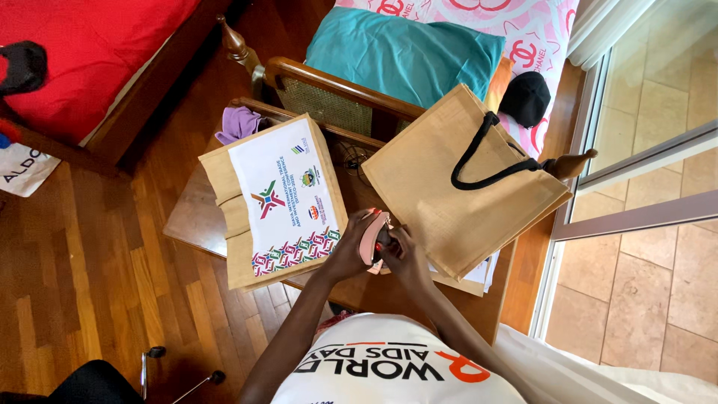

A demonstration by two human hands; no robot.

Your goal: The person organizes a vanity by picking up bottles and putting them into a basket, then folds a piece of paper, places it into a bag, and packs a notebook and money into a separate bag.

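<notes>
White T-shirt fabric (389, 366) fills the bottom of the view, and from it both forearms reach to the edge of a wooden table (196, 217). Between the hands sits a small salmon-pink object (371, 238), perhaps a pouch or case; its exact kind is hard to tell. It is held just above the table edge, between two bags. Left hand (348, 251) cups it from the side, fingers curled closed around its edge; right hand (400, 251) pinches near its top, fingers bent and mostly closed on it. It looks light and fairly soft, probably pliable, not fragile, so a grip across its flat faces should hold it best.

Counted: two jute bags, one printed with a white panel (280, 198) lying flat at left, one plain with black handles (456, 187) at right; one pink object; one teal cushion (404, 52) on a cane-backed chair (329, 101); one black cap (525, 97); one purple cloth (238, 123).
</notes>
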